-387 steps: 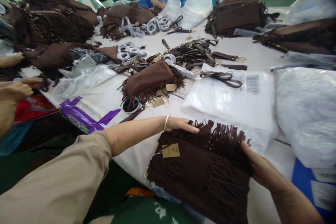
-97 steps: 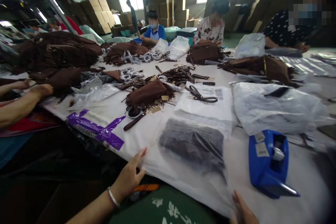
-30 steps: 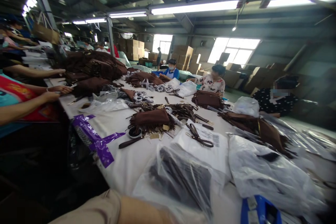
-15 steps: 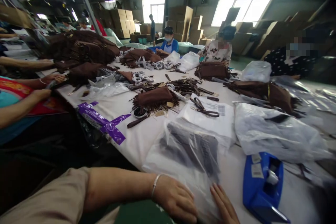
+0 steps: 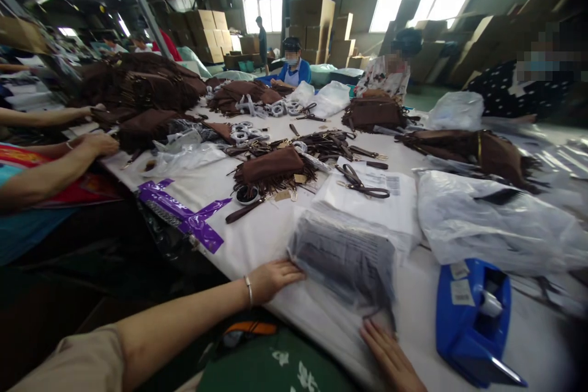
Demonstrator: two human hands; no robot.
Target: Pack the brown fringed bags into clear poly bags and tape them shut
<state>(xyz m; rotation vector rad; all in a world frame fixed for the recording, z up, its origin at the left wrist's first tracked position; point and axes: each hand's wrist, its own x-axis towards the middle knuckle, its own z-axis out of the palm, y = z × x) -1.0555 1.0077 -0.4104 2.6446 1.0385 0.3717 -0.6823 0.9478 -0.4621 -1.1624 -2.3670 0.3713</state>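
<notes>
A dark, flat item in a clear plastic bag (image 5: 342, 257) lies on the white-covered table in front of me; its kind is blurred by the plastic. My left hand (image 5: 275, 278), with a bracelet at the wrist, reaches to the bag's left edge, fingers stretched out and palm down. At the bag's lower right corner, my right hand (image 5: 390, 352) lies with its fingers extended, partly cut off by the frame. Neither hand grasps anything. Just beyond the bag are white packages (image 5: 362, 208) with a dark wrist strap (image 5: 362, 184) on top.
A blue tape dispenser (image 5: 473, 318) stands at the right, below a large clear plastic bag (image 5: 496, 220). Ahead lie a brown fringed bag (image 5: 273, 165), several straps and purple tape (image 5: 184, 214). Co-workers sit around the table; one's hands (image 5: 98, 144) are at the left.
My left hand has moved left and away from me, from the plastic's near end to its left edge. The plastic's near end now lies folded in, and my right hand stays near its corner.
</notes>
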